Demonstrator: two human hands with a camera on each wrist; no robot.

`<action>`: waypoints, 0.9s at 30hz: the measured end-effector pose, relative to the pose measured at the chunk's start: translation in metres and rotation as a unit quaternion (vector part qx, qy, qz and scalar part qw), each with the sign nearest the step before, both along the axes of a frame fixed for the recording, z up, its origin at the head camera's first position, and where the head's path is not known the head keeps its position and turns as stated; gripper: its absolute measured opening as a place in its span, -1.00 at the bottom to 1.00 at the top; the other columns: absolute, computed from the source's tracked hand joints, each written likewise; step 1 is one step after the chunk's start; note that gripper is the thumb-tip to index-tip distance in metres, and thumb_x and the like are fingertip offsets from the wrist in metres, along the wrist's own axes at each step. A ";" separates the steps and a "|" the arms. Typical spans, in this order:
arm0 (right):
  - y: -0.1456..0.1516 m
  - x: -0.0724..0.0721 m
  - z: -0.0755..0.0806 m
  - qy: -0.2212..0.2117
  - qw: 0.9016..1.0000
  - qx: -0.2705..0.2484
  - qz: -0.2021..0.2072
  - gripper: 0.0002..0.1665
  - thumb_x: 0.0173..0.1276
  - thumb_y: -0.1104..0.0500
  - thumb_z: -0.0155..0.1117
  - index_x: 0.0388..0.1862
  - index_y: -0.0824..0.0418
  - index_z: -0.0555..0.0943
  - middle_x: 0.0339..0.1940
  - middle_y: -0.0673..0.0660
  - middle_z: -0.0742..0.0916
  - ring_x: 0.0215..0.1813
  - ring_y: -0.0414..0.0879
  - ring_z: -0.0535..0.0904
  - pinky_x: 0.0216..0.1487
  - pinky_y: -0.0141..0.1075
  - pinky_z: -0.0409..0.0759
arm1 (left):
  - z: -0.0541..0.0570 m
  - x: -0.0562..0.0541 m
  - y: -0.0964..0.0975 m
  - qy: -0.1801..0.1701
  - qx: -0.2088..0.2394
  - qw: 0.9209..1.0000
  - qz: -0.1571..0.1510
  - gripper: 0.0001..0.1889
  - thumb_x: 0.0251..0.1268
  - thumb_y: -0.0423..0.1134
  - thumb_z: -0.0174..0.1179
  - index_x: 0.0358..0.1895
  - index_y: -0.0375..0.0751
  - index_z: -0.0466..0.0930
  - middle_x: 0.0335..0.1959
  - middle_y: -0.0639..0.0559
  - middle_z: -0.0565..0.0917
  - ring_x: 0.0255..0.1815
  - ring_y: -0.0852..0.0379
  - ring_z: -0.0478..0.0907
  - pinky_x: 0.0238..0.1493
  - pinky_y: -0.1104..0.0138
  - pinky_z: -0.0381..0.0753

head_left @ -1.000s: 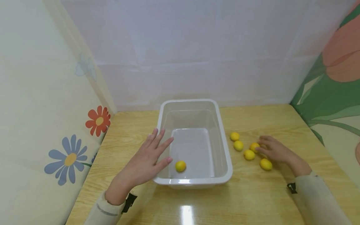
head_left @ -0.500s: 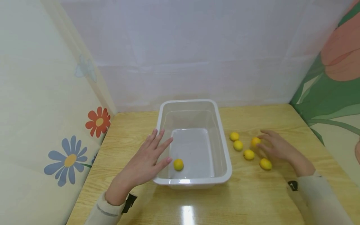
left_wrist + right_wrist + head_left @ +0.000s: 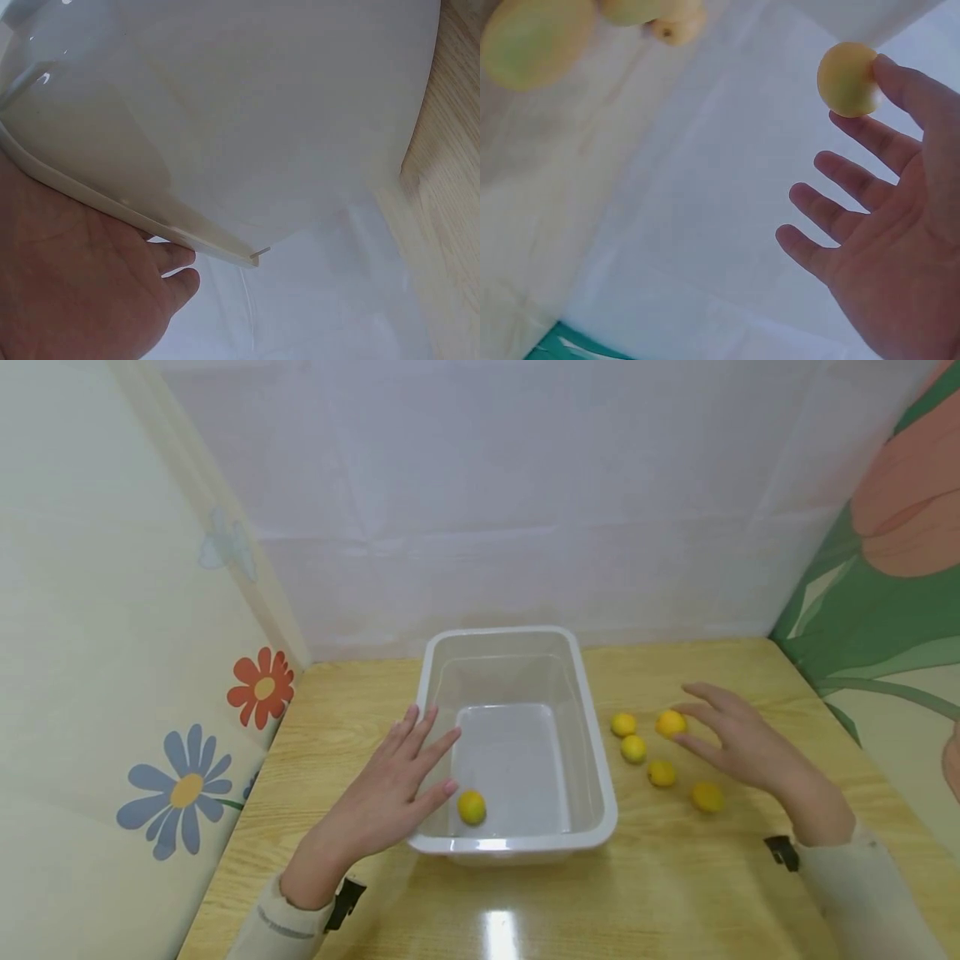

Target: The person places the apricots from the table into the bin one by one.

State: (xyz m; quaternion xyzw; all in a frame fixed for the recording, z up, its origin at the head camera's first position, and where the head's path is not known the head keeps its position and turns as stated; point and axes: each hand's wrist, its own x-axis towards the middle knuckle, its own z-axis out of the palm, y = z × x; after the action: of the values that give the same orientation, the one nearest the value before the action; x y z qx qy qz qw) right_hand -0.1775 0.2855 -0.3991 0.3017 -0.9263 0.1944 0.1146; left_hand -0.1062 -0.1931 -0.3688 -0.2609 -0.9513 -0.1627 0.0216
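My right hand (image 3: 738, 747) pinches a small yellow-orange citrus fruit (image 3: 671, 724) between thumb and index finger, raised over the table; its other fingers spread apart in the right wrist view. A greenish side of the held citrus fruit (image 3: 847, 79) shows there. Below and left of that hand, several similar yellow fruits (image 3: 662, 773) lie on the wood. My left hand (image 3: 382, 793) lies with spread, straight fingers across the left rim of a pale grey plastic basin (image 3: 592, 735). One citrus fruit (image 3: 472, 807) sits on the basin's floor, near its front left corner.
The wood-grain table (image 3: 675, 893) carries the basin at its middle, with the loose fruits to the right. A white sheet (image 3: 480, 510) hangs behind. Flower-printed panels (image 3: 67, 652) stand at left and right.
My right hand has lifted the pinched citrus fruit up from the others on the table. The fruit in the basin has rolled slightly left. My left hand stays put.
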 end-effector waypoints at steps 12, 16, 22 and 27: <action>-0.039 0.018 0.040 0.153 0.985 -0.023 0.075 -0.22 0.58 -0.35 -0.14 0.11 0.30 0.64 0.34 0.41 0.54 0.37 0.42 0.38 0.42 0.26 0.29 | 0.000 -0.001 0.000 0.000 0.004 1.000 -0.002 -0.32 0.57 0.20 -0.07 0.63 0.08 0.11 0.69 -0.01 -0.21 0.68 -0.15 -0.34 0.62 -0.10 -0.20; -0.050 0.023 0.050 0.172 0.981 -0.021 0.084 -0.24 0.59 -0.32 -0.10 0.11 0.31 0.65 0.34 0.42 0.55 0.39 0.42 0.37 0.45 0.26 0.26 | -0.002 -0.002 -0.001 0.006 0.001 1.000 -0.004 -0.33 0.58 0.20 -0.08 0.63 0.08 0.11 0.69 -0.02 -0.21 0.68 -0.16 -0.34 0.61 -0.12 -0.17; -0.067 0.029 0.060 0.202 0.972 -0.035 0.111 -0.31 0.59 -0.27 -0.03 0.12 0.30 0.66 0.35 0.41 0.55 0.41 0.38 0.36 0.52 0.16 0.21 | -0.003 -0.001 -0.001 0.008 0.005 1.000 -0.002 -0.33 0.57 0.20 -0.08 0.63 0.10 0.10 0.69 -0.02 -0.21 0.68 -0.10 -0.38 0.61 -0.12 -0.17; -0.080 0.037 0.066 0.188 0.976 -0.030 0.108 -0.29 0.59 -0.30 -0.08 0.15 0.26 0.65 0.42 0.37 0.51 0.47 0.35 0.32 0.54 0.14 0.17 | -0.003 -0.001 -0.002 0.012 0.008 1.000 -0.005 -0.33 0.57 0.17 -0.04 0.62 0.08 0.12 0.69 -0.05 -0.19 0.68 -0.17 -0.34 0.61 -0.13 -0.17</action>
State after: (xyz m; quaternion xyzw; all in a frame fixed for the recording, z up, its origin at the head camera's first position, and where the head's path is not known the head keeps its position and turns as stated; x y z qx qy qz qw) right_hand -0.1405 0.2055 -0.3328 0.4274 -0.8438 0.1730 0.2745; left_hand -0.1074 -0.1947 -0.3717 -0.2670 -0.9485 -0.1672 0.0342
